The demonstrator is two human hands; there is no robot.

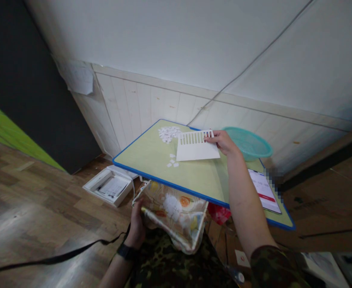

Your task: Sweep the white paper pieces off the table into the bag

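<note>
Over the small table [152, 160], my right hand [224, 142] pinches a white card [197, 152] by its right end. A row of slots is cut along the card's far edge. Behind its left corner lies a heap of small white pieces [168, 134], and several loose white bits [173, 162] are scattered nearer me. Below the table's front edge, my left hand [137, 222] grips the left corner of a fruit-patterned cloth bag [176, 210]. More white bits [172, 206] rest on the bag, above my lap.
A turquoise basin [248, 142] stands at the table's back right. Near the right edge lies a tablet or phone [264, 190] with a lit screen. An open white box [110, 186] sits on the floor at left. A cable [239, 76] runs across the wall behind.
</note>
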